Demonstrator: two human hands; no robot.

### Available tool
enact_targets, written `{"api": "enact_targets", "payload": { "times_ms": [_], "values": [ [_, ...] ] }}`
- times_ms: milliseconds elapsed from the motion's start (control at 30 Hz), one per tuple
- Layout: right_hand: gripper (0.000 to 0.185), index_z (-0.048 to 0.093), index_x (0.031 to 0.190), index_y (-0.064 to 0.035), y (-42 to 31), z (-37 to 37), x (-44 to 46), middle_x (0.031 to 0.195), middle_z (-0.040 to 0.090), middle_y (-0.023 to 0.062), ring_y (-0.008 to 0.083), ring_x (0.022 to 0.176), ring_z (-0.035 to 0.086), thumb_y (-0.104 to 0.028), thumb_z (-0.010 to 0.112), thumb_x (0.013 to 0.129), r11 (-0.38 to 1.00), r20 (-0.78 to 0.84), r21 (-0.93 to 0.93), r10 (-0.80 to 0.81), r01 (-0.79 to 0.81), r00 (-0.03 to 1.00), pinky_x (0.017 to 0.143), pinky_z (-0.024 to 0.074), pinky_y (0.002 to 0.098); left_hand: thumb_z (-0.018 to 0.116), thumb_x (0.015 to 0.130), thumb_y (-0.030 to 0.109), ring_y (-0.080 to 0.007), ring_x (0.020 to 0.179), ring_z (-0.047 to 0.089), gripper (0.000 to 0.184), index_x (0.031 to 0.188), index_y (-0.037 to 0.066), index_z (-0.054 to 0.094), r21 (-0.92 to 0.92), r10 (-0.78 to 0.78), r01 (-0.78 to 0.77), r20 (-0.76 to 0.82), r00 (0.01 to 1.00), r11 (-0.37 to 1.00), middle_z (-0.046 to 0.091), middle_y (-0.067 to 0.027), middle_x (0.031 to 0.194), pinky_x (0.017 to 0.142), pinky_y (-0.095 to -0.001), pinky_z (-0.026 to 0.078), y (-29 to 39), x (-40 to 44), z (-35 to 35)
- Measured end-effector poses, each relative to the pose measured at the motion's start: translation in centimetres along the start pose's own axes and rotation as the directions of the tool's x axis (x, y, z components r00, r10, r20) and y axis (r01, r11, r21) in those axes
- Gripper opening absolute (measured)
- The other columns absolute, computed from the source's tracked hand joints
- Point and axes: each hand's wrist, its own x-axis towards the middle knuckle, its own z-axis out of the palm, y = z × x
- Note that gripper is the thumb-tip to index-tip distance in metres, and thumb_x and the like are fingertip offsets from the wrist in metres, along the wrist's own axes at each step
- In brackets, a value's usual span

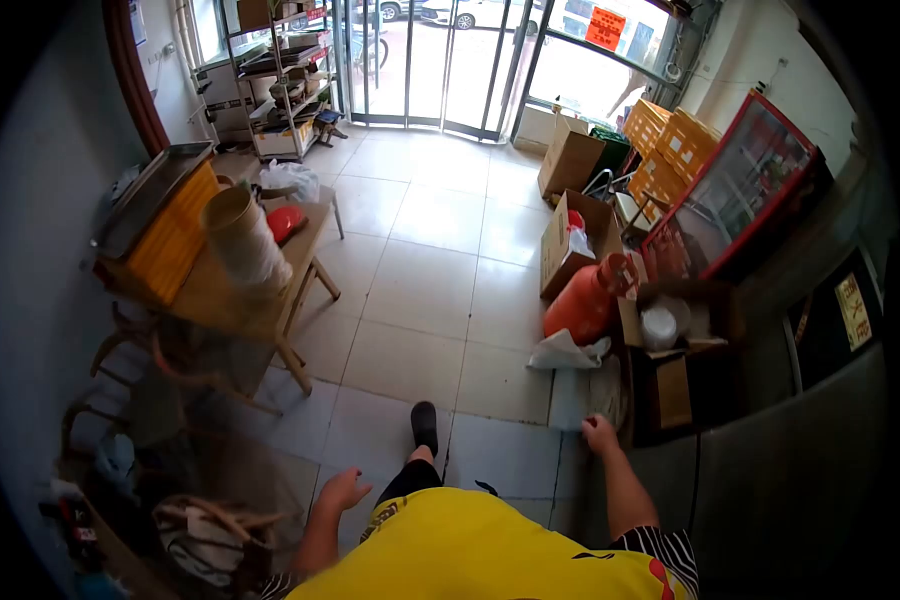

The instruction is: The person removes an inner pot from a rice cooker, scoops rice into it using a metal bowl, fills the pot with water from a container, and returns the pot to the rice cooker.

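My left hand (343, 490) hangs low beside the yellow garment (470, 550) I wear. Its fingers are loosely bent and apart, and I see nothing in them. My right hand (600, 435) is out to the right with its fingers curled closed; whether something thin is in them I cannot make out. Just beyond it lies a pale, blurred plastic-like sheet (607, 385). A white bag (570, 350) rests on the floor past that, beside an orange gas cylinder (582, 300). One dark shoe (425, 428) shows in front of me.
On the left, a wooden table (305, 235) bears a tall wrapped roll (238, 230) and a red item (285, 222). Open cardboard boxes (560, 240) and a red-framed glass cabinet (735, 195) line the right. Glass doors (430, 70) and a shelf rack (280, 90) are at the far end.
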Motion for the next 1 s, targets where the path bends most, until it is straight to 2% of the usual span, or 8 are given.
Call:
{"api": "enact_targets", "payload": {
  "times_ms": [200,333,500,733,767,800,900,1000],
  "values": [
    [0.035,0.064,0.112,-0.0008,-10.4,5.1,16.9,0.096,0.07,0.0122,0.0229,0.084,0.067,-0.028,0.067,0.09,0.997,0.203,-0.068,0.038,-0.025,0.978,0.076,0.0528,0.0342,0.068,0.085,0.048,-0.0335,0.128,0.053,0.074,0.14,0.002,0.05,0.181,-0.055,0.025,0.163,0.985,0.983,0.055,-0.0184,0.139,0.106,-0.0429,0.043,5.6,19.9,-11.6],
    [0.052,0.063,0.126,-0.003,-17.4,6.3,20.1,0.122,0.066,0.0189,0.0324,0.113,0.063,-0.04,0.066,0.09,0.923,0.729,-0.333,0.122,0.193,0.674,0.095,0.049,0.0409,0.065,0.09,0.043,-0.034,0.122,0.056,0.061,0.134,0.003,0.054,0.073,0.138,-0.134,-0.054,0.989,0.988,0.059,-0.018,0.134,0.102,-0.0428,0.046,16.4,28.4,-26.3],
    [0.054,0.065,0.125,-0.0027,-21.6,9.9,29.3,0.125,0.064,0.0195,0.0337,0.115,0.061,-0.045,0.062,0.091,0.923,0.678,-0.377,0.335,-0.082,0.654,0.098,0.0473,0.0422,0.065,0.09,0.039,-0.0353,0.118,0.058,0.053,0.129,0.004,0.056,0.006,0.221,-0.225,-0.214,0.952,0.974,0.061,-0.0183,0.128,0.1,-0.0434,0.047,23.2,40.6,-41.5],
    [0.056,0.067,0.12,-0.002,-22.3,15.1,62.9,0.122,0.066,0.0187,0.0322,0.111,0.063,-0.049,0.06,0.091,0.779,0.695,-0.608,0.429,0.154,0.577,0.095,0.0492,0.0433,0.067,0.089,0.039,-0.0365,0.118,0.058,0.056,0.131,0.004,0.055,0.076,-0.031,0.04,-0.114,0.993,0.996,0.06,-0.02,0.13,0.1,-0.043,0.047,23.1,56.3,-54.1],
    [0.053,0.07,0.115,-0.0023,-26.3,15.0,68.8,0.119,0.068,0.0172,0.0322,0.107,0.064,-0.049,0.059,0.092,0.806,0.634,-0.586,0.523,-0.088,0.57,0.093,0.0504,0.0443,0.067,0.089,0.039,-0.0362,0.119,0.058,0.057,0.132,0.004,0.054,-0.014,-0.033,0.031,-0.12,0.992,0.999,0.059,-0.02,0.131,0.1,-0.0428,0.047,22.7,57.6,-56.6],
    [0.043,0.073,0.103,-0.0012,-34.1,13.1,72.9,0.105,0.071,0.0183,0.0345,0.096,0.068,-0.04,0.063,0.087,0.734,0.577,-0.65,0.309,0.196,0.756,0.085,0.0537,0.042,0.067,0.088,0.039,-0.036,0.119,0.058,0.059,0.133,0.004,0.053,-0.119,-0.038,0.023,-0.129,0.991,0.993,0.059,-0.02,0.132,0.1,-0.0427,0.047,22.5,59.2,-58.5],
    [0.044,0.072,0.105,-0.0016,-52.3,12.1,88.0,0.106,0.07,0.0204,0.0391,0.098,0.066,-0.041,0.066,0.086,0.79,0.433,-0.555,0.01,0.258,0.901,0.088,0.0527,0.0433,0.068,0.088,0.04,-0.035,0.121,0.057,0.062,0.135,0.003,0.051,-0.331,-0.139,0.062,-0.214,0.967,0.941,0.058,-0.0194,0.134,0.101,-0.0422,0.046,21.7,63.9,-63.2],
    [0.03,0.065,0.11,0.0017,-70.7,14.1,98.5,0.083,0.068,0.0102,0.0179,0.076,0.065,-0.023,0.063,0.093,0.932,0.301,-0.121,-0.294,0.342,0.907,0.071,0.0518,0.0325,0.068,0.088,0.04,-0.0349,0.122,0.057,0.063,0.136,0.003,0.051,-0.394,-0.29,0.182,-0.234,0.928,0.901,0.058,-0.019,0.135,0.102,-0.0421,0.045,20.4,68.7,-69.9]
  ]
}}
